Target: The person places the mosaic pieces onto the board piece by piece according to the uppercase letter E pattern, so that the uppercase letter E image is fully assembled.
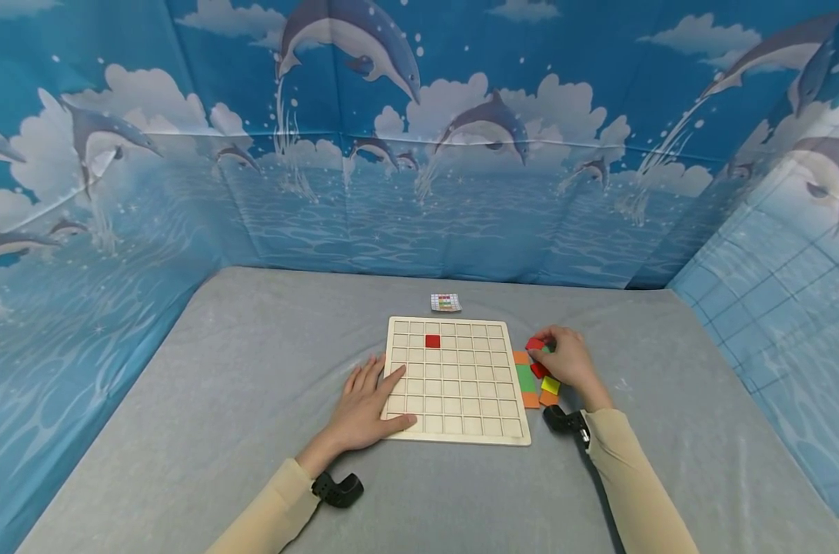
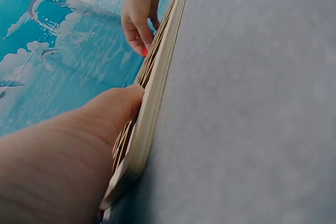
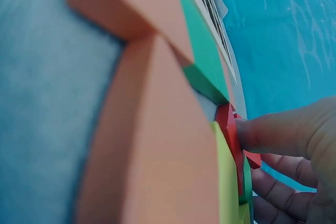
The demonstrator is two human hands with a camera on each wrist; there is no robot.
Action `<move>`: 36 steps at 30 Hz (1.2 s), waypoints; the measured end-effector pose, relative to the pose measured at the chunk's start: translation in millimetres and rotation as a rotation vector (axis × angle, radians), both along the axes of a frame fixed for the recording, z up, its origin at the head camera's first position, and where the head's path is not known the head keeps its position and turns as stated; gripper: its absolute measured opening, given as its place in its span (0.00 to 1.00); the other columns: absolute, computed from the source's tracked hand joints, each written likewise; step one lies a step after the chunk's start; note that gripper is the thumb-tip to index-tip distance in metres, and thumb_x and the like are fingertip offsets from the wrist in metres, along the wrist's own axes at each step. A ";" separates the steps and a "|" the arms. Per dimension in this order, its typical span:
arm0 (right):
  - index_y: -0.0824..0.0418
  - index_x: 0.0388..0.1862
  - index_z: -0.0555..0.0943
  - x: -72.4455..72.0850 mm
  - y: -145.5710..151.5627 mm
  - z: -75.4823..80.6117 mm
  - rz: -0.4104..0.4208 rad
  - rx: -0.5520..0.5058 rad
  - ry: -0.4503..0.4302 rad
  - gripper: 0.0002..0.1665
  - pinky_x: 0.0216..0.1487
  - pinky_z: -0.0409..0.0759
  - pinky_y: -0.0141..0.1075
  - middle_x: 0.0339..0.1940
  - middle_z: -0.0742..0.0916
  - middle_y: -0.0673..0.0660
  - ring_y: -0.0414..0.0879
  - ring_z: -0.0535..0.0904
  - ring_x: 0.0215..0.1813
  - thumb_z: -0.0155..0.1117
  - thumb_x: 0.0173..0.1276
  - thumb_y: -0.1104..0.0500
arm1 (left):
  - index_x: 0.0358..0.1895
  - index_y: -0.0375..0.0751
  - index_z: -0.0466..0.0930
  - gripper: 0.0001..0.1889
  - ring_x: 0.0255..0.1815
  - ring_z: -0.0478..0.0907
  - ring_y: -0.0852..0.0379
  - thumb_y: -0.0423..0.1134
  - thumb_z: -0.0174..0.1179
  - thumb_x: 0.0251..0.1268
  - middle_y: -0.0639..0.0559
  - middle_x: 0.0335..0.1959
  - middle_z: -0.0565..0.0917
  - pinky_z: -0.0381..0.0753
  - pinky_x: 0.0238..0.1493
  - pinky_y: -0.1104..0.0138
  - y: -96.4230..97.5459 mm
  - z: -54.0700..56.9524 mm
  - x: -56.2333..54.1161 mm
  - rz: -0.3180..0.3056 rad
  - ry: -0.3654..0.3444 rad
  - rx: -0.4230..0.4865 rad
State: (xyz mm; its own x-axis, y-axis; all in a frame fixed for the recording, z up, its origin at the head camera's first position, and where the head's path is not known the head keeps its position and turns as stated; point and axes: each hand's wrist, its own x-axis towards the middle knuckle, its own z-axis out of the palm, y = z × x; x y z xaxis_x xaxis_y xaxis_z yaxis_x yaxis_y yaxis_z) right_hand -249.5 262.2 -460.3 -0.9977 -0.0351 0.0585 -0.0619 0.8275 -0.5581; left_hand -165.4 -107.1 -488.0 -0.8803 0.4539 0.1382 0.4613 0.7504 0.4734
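A pale wooden grid board (image 1: 461, 392) lies on the table, with one red square tile (image 1: 433, 341) set in a cell near its top. My left hand (image 1: 364, 408) rests spread along the board's left edge, its thumb (image 2: 123, 100) over the lower rim. Beyond the right edge, my right hand (image 1: 564, 355) pinches a red block (image 1: 534, 344) between thumb and fingers. Under and around that hand lie another red block (image 1: 540, 371), a yellow block (image 1: 551, 385) and an orange block (image 1: 548, 398). A green block (image 3: 247, 182) is partly covered by the fingers.
Orange and green blocks (image 1: 526, 377) stand in a row against the board's right side. A small card with a coloured grid pattern (image 1: 446, 302) lies behind the board. The grey tabletop (image 1: 287, 323) meets a blue dolphin-print curtain (image 1: 419, 208) at the back and sides.
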 end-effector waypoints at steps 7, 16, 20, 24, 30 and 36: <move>0.67 0.43 0.76 1.2 -0.4 0.2 -0.016 -0.049 0.012 0.14 0.35 0.75 0.43 0.38 0.82 0.65 0.56 0.73 0.38 0.66 0.63 0.61 | 0.75 0.48 0.54 0.43 0.75 0.37 0.44 0.67 0.52 0.61 0.37 0.75 0.46 0.34 0.69 0.50 -0.1 0.1 0.0 -0.001 -0.004 -0.013; 0.65 0.39 0.75 5.3 1.1 6.1 -0.027 -0.118 -0.023 0.11 0.25 0.73 0.36 0.35 0.81 0.63 0.53 0.74 0.31 0.65 0.65 0.59 | 0.75 0.49 0.53 0.43 0.75 0.37 0.44 0.67 0.51 0.61 0.38 0.75 0.45 0.34 0.69 0.50 -0.4 -2.2 -0.3 0.000 -0.001 -0.010; 0.64 0.36 0.75 7.5 2.1 6.9 -0.005 -0.149 -0.022 0.11 0.22 0.72 0.35 0.31 0.80 0.61 0.51 0.73 0.26 0.66 0.64 0.59 | 0.75 0.49 0.53 0.43 0.75 0.37 0.44 0.67 0.51 0.61 0.38 0.75 0.45 0.34 0.69 0.50 -0.4 -2.0 0.0 0.001 0.001 -0.005; 0.64 0.35 0.75 7.5 1.2 7.0 0.001 -0.164 -0.014 0.11 0.22 0.73 0.36 0.30 0.81 0.60 0.51 0.74 0.27 0.67 0.64 0.59 | 0.75 0.49 0.53 0.43 0.75 0.37 0.44 0.67 0.51 0.61 0.38 0.75 0.46 0.34 0.69 0.51 -0.2 -1.0 0.5 0.003 -0.002 -0.005; 0.65 0.36 0.76 7.9 -3.6 7.3 -0.031 -0.164 0.041 0.11 0.25 0.72 0.34 0.30 0.80 0.59 0.51 0.74 0.31 0.66 0.64 0.58 | 0.75 0.48 0.54 0.43 0.75 0.37 0.44 0.66 0.52 0.61 0.37 0.75 0.46 0.34 0.69 0.50 0.4 0.5 0.9 0.004 -0.002 -0.006; 0.65 0.36 0.78 7.7 -13.9 6.0 -0.028 -0.205 0.152 0.10 0.28 0.74 0.33 0.29 0.81 0.58 0.49 0.76 0.31 0.68 0.63 0.60 | 0.75 0.48 0.54 0.43 0.75 0.38 0.43 0.66 0.52 0.61 0.36 0.75 0.47 0.34 0.69 0.50 0.3 0.9 0.3 0.001 0.004 -0.004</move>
